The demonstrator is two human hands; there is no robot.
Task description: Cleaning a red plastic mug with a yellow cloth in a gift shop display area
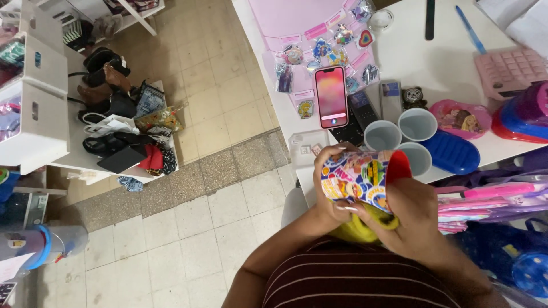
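Observation:
A cup [359,178] covered in colourful cartoon stickers, red inside, lies sideways in front of my chest. My left hand [331,197] wraps its base end, fingers over the sticker wall. My right hand [414,214] grips its open red end from the right. A yellow cloth [357,228] is bunched under the cup between both hands. Three plain grey-white cups [399,137] stand just beyond on the white table [434,63].
A phone with a pink screen [331,97] lies on the table among stickers and keychains [331,48], two remotes [377,102], a blue lid [451,151] and a pink calculator [508,68]. A low white shelf [34,122] with shoes and bags stands left on the tiled floor.

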